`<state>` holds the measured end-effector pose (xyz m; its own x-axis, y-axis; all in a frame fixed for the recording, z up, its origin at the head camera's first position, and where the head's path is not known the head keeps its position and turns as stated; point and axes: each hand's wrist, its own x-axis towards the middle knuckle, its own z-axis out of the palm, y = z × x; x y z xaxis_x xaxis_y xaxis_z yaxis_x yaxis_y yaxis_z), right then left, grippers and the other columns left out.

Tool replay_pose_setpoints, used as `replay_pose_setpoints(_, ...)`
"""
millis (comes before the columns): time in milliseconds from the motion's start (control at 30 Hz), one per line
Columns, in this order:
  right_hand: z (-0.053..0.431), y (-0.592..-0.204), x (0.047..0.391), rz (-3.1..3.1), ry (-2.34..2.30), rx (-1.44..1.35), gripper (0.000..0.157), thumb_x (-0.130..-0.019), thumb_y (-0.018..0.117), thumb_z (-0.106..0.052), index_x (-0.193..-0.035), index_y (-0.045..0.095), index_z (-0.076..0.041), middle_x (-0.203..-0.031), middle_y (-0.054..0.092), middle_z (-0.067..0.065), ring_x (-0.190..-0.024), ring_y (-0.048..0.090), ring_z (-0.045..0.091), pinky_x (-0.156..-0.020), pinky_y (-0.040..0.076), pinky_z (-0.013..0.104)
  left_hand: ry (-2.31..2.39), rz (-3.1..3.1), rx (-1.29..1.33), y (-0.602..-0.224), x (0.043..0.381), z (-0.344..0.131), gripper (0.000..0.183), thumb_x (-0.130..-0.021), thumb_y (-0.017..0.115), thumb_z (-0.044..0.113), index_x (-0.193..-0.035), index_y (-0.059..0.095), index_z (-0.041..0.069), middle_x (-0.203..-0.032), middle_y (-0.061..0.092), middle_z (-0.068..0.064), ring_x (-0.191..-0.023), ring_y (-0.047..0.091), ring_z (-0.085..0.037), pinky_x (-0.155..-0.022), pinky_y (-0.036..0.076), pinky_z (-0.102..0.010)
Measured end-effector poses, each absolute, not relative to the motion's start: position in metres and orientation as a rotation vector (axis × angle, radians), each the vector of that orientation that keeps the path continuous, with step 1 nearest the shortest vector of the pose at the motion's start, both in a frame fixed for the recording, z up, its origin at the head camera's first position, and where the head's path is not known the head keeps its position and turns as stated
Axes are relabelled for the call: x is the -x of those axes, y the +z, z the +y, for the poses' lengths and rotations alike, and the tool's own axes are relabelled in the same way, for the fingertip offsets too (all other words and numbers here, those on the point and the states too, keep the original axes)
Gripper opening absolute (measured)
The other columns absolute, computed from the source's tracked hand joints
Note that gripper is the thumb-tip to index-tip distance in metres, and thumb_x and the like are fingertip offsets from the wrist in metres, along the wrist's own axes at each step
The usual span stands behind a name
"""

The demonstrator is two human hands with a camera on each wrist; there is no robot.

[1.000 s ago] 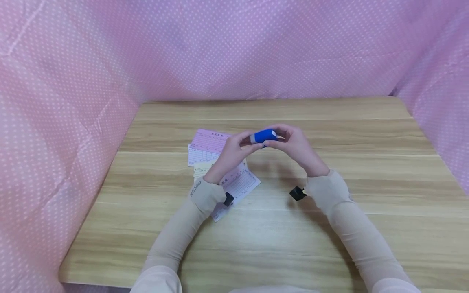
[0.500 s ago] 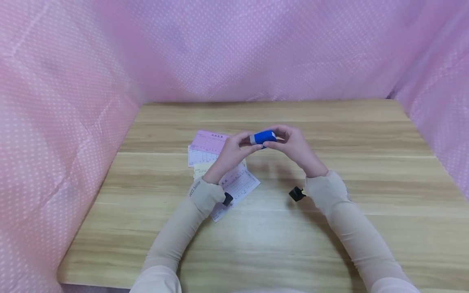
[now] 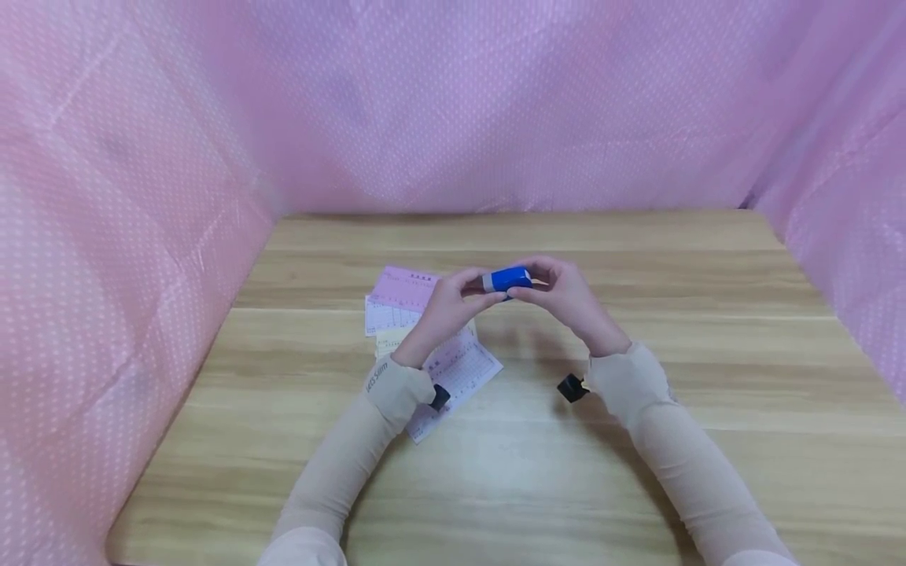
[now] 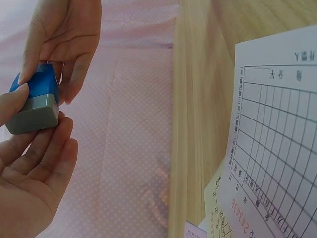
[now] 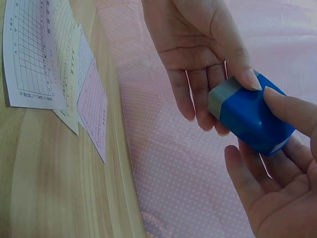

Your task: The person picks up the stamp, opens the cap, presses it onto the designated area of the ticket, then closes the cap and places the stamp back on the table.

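Observation:
A small blue stamp [image 3: 513, 278] with a grey cap [image 4: 35, 115] is held in the air between both hands, above the table. My left hand [image 3: 447, 306] pinches the grey-capped end between thumb and fingers. From the other side, my right hand [image 3: 569, 300] grips the blue body [image 5: 257, 119], its thumb on the upper face. In the right wrist view the two thumb tips lie close together where grey meets blue. The cap still covers that end of the stamp, so its face is hidden.
Printed slips lie overlapping on the wooden table [image 3: 672, 377] under the left forearm: a pink slip [image 3: 405, 288], a white slip [image 3: 388, 317], a yellow slip [image 3: 391, 338] and a front slip [image 3: 467, 368] with a grid. A pink dotted cloth [image 3: 453, 102] hangs around the table.
The head view has tilted slightly, so table and hands sit lower in it. Both hands keep the same grip on the stamp, with hardly any movement.

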<state>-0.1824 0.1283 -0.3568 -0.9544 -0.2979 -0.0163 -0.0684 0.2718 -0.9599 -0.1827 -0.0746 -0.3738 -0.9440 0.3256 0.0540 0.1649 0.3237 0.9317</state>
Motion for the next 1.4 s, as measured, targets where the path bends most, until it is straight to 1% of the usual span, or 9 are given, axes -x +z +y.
replay_pose_setpoints(133,0.1308,-0.3606,0.1824,2.340,-1.741,0.371,0.038,-0.088,0.072,-0.019,-0.122,0.061,-0.008,-0.124,0.063,0.012,-0.115,0.062,0.025,-0.099,0.051,0.038,1.686,2.445,-0.480,-0.3779,0.1832,-0.0733,0.035,-0.089,0.070,0.021,-0.121,0.063,0.008,-0.116,0.068,-0.011,-0.110,0.065,-0.023,-0.095,0.053,-0.030)
replay_pose_setpoints(267,0.1322,-0.3628,0.1821,2.349,-1.738,0.365,0.037,-0.088,0.072,-0.018,-0.122,0.061,-0.006,-0.123,0.063,0.013,-0.114,0.063,0.025,-0.096,0.053,0.035,1.692,2.443,-0.507,-0.3818,0.1842,-0.0721,0.035,-0.089,0.070,0.020,-0.122,0.063,0.009,-0.116,0.068,-0.010,-0.110,0.065,-0.023,-0.095,0.053,-0.031)
replay_pose_setpoints(400,0.1320,-0.3629,0.1831,2.367,-1.738,0.376,0.036,-0.088,0.071,-0.016,-0.121,0.061,-0.005,-0.122,0.064,0.014,-0.112,0.063,0.025,-0.093,0.054,0.031,1.697,2.445,-0.532,-0.3820,0.1853,-0.0714,0.035,-0.089,0.070,0.019,-0.121,0.063,0.008,-0.113,0.068,-0.011,-0.110,0.066,-0.024,-0.097,0.052,-0.036)
replay_pose_setpoints(567,0.1321,-0.3630,0.1813,2.382,-1.731,0.389,0.037,-0.088,0.071,-0.015,-0.121,0.061,-0.004,-0.123,0.063,0.015,-0.112,0.063,0.026,-0.094,0.054,0.033,1.700,2.456,-0.570,-0.3818,0.1843,-0.0710,0.032,-0.089,0.070,0.018,-0.119,0.064,0.006,-0.111,0.069,-0.013,-0.109,0.065,-0.026,-0.100,0.051,-0.042)
replay_pose_setpoints(833,0.1312,-0.3654,0.1830,2.413,-1.732,0.433,0.035,-0.087,0.072,-0.012,-0.120,0.062,-0.003,-0.122,0.064,0.015,-0.113,0.061,0.030,-0.095,0.053,0.033,1.716,2.483,-0.618,-0.3816,0.1831,-0.0713,0.028,-0.089,0.070,0.015,-0.113,0.064,0.003,-0.107,0.069,-0.014,-0.107,0.066,-0.027,-0.101,0.049,-0.045)
replay_pose_setpoints(1100,0.1313,-0.3671,0.1832,2.456,-1.729,0.492,0.036,-0.087,0.070,-0.010,-0.122,0.063,-0.003,-0.120,0.065,0.016,-0.111,0.063,0.027,-0.095,0.053,0.033,1.710,2.517,-0.661,-0.3812,0.1833,-0.0703,0.027,-0.089,0.070,0.015,-0.112,0.064,0.002,-0.107,0.070,-0.015,-0.106,0.067,-0.027,-0.098,0.051,-0.042)
replay_pose_setpoints(1400,0.1302,-0.3676,0.1836,2.522,-1.702,0.483,0.035,-0.086,0.072,-0.012,-0.119,0.065,-0.004,-0.117,0.068,0.015,-0.107,0.064,0.026,-0.094,0.053,0.034,1.683,2.559,-0.643,-0.3801,0.1834,-0.0708,0.027,-0.088,0.071,0.018,-0.111,0.065,0.004,-0.099,0.069,-0.013,-0.101,0.068,-0.026,-0.094,0.054,-0.039)
